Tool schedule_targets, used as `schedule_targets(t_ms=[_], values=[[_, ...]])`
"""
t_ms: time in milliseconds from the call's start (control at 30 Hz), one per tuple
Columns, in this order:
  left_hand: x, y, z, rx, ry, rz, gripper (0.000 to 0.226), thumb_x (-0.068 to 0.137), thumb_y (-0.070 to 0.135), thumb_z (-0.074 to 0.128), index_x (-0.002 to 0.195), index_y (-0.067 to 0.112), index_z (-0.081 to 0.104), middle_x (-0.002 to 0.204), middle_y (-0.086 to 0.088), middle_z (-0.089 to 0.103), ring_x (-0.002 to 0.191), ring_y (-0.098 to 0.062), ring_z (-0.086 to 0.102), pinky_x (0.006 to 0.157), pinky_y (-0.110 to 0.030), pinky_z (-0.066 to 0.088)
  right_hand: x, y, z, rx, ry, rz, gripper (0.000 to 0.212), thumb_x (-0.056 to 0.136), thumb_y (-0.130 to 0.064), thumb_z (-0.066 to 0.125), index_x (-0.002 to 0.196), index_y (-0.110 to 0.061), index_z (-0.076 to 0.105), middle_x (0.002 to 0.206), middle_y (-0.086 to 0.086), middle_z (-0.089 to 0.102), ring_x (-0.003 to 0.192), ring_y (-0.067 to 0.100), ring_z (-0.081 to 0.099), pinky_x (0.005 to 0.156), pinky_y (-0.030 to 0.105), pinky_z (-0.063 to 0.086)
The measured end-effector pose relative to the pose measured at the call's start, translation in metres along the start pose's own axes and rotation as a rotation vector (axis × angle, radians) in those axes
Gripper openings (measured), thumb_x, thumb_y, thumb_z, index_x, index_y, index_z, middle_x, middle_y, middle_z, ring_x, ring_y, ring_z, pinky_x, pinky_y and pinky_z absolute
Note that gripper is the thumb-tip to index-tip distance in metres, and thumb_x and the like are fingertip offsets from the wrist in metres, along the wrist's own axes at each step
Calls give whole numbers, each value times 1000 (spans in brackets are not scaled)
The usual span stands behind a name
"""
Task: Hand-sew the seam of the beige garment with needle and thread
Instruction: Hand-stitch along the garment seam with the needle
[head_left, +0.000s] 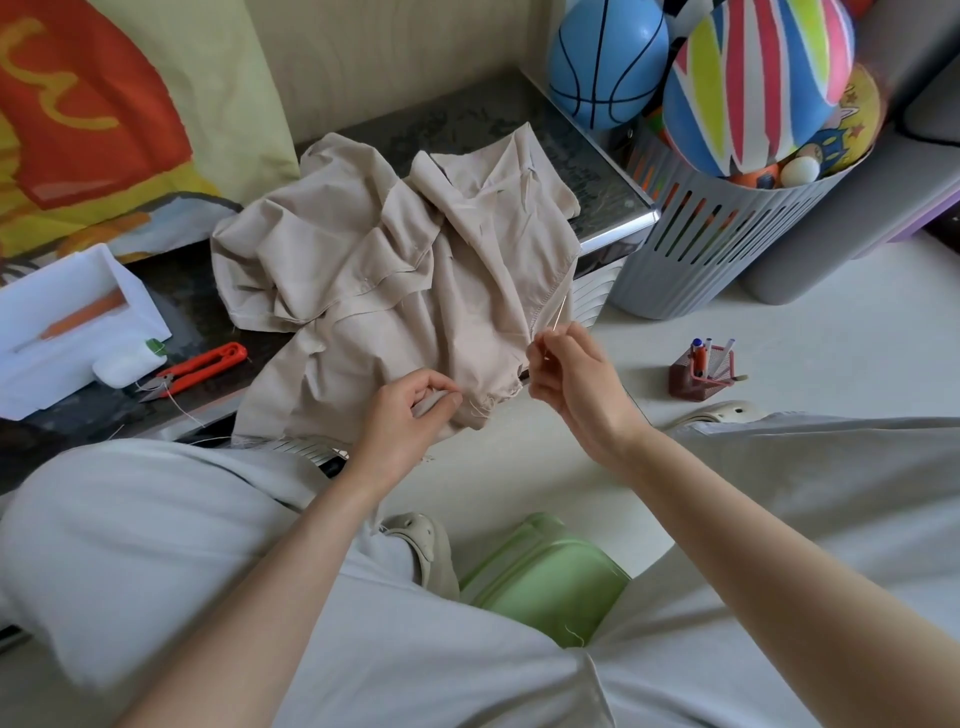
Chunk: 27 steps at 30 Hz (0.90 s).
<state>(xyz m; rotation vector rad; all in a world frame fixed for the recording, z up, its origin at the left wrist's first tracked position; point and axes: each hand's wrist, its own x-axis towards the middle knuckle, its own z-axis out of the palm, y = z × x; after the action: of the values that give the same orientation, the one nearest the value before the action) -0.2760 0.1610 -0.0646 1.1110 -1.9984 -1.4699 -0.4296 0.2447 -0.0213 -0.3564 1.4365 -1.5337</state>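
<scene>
A low table (467, 119) with a dark, shiny top stands on the left. The beige garment (389, 270) lies on it in a soft, crumpled heap. Its near edge hangs over the table's near side, where the cloth is bunched into little puckers.

To the far right is a round grey basket (727, 249) with long slots in its wall. It holds a smooth striped ball (758, 78) and a blue ball (608, 62) with black lines. A green plastic stool (545, 577) shows down between the person's legs. A white box (67, 322) sits on the left end of the table.

The left hand (410, 415) pinches the hanging edge of the garment, thumb and fingers curled tight on the cloth. The right hand (571, 374) is just to the right of it, by the stitched hem. Its fingertips are pressed together on a thin, shiny needle (560, 312) that points up and away.

Red snips (197, 369) lie on the table, near the white box. A small mesh pen cup (701, 371) stands on the pale floor to the right. The thread is too thin to see well, though a pale line may run from the puckers.
</scene>
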Motion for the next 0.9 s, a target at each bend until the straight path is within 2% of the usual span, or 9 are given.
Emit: schedule_targets(t_ms=[100,233,367,467,567,633,700,800,900], values=[[-2,3,0,0,-16,11,23,87,1,62,75,21,60,54,23,57,53,7,48,56,-7,33,2,15,-12,-299,5,17,21,98,-9,32,78,-14,37,66,-3,48,43,3,33,45,15,29],[-1,1,0,11,-12,12,23,87,2,62,76,22,61,56,23,58,55,6,49,57,-8,35,2,36,-31,-604,25,64,21,99,-16,32,79,-18,39,80,2,62,56,13,36,56,26,30],[-1,0,-1,9,-14,9,23,87,3,62,76,23,61,60,22,62,60,7,52,61,-8,37,-3,42,-37,-789,-22,73,19,99,-18,33,82,-20,41,79,-5,68,57,8,40,59,24,32],[-1,1,-1,10,-15,8,22,87,1,62,76,21,61,59,23,62,60,8,52,61,-7,37,-2,42,-36,-828,-70,86,17,97,-19,37,82,-21,46,65,-6,63,57,8,41,56,23,31],[-1,3,-1,8,-14,6,23,87,1,62,76,21,60,60,23,62,61,9,54,62,-6,37,2,42,-37,-760,-7,80,21,96,-17,40,78,-22,49,61,-5,48,56,10,40,53,21,31],[-1,4,0,4,-12,7,23,87,0,62,76,21,60,59,24,61,59,9,53,61,-6,37,7,42,-42,-747,75,77,20,95,-17,40,78,-22,50,65,-6,46,63,14,42,56,24,31],[-1,4,-1,8,-7,6,21,87,0,62,77,19,60,56,24,59,56,8,51,58,-7,35,12,43,-50,-781,145,107,16,95,-17,39,88,-15,54,70,-4,48,75,20,44,62,27,33],[-1,2,-1,13,-3,-2,17,88,3,62,79,17,61,53,23,56,50,4,46,54,-9,33,16,49,-69,-901,222,217,26,95,-12,37,106,-1,57,90,9,57,87,26,50,75,30,38],[1,2,-1,1,7,-12,20,88,4,62,77,21,61,55,18,57,52,2,44,54,-13,34,16,58,-87,-955,260,322,30,94,-8,36,111,6,58,108,20,61,99,32,55,80,31,40]])
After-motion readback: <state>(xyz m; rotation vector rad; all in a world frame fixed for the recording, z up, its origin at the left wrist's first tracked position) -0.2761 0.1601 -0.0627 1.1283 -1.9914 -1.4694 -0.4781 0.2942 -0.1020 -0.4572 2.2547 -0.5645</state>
